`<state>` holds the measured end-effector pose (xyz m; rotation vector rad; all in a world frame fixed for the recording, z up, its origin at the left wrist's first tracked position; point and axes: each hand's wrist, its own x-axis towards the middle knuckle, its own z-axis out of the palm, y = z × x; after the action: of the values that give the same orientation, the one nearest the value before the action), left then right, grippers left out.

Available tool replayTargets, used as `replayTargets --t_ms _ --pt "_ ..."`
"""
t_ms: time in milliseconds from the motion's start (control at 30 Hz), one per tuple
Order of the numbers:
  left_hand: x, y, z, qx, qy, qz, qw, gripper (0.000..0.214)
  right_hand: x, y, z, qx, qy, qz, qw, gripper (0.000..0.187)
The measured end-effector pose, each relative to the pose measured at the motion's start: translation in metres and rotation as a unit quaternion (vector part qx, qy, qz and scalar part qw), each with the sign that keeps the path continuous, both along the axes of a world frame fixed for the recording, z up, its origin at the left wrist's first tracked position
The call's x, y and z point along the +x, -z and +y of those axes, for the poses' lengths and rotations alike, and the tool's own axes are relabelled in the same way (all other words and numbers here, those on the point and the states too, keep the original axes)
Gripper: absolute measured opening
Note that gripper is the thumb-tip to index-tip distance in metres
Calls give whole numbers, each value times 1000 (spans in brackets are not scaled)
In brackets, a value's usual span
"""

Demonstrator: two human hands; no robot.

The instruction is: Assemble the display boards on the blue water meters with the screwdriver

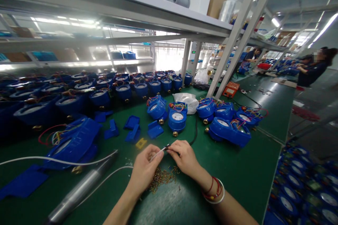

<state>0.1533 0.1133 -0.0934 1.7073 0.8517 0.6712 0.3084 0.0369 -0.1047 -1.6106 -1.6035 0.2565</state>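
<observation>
Both my hands meet over the green table [237,168], pinching a thin silver tool or wire [160,152] between them. My left hand [144,168] grips its near end with curled fingers. My right hand [185,157], with red and white bracelets on the wrist, pinches the far dark tip. A heap of small brass screws [162,176] lies just under the hands. A blue water meter [177,117] with a white dial stands a little beyond them.
Many blue meters [124,91] with coloured wires fill the table's back and left; more lie at right [229,130]. Loose blue covers [133,128], a metal screwdriver [79,190] on a cable, a white bag [188,100]. Shelf posts [237,42] rise ahead. People work far right.
</observation>
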Motion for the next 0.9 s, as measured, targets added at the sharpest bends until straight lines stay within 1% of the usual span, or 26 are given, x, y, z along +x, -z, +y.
replayTargets --t_ms 100,200,267,333,433,567,667,733,800,900 --pt "-1 1 3 25 -72 39 996 34 -2 1 -1 9 12 -55 998 17" --pt "-5 2 9 52 -130 86 987 36 -3 1 -2 22 35 -79 996 17" --pt "-8 1 14 63 -156 115 979 38 -1 2 -4 34 60 -77 995 15" --pt "-12 0 21 67 -163 144 974 39 1 3 -4 43 83 -66 993 12" --pt "-16 -2 28 75 -144 181 970 39 4 1 -5 48 102 -49 992 9" --pt "-20 0 34 90 -118 223 963 46 4 -1 -5 46 116 -27 992 7" --pt "-23 0 38 88 -95 258 957 52 4 1 -4 46 125 -12 991 5" --pt "-23 -3 39 90 -74 272 955 53 3 4 -4 48 134 -7 990 4" --pt "-21 -6 36 105 -38 261 959 46 0 6 -4 53 144 -11 988 3" --pt "-15 -5 29 126 48 212 968 36 -6 9 -4 60 156 -33 985 2"
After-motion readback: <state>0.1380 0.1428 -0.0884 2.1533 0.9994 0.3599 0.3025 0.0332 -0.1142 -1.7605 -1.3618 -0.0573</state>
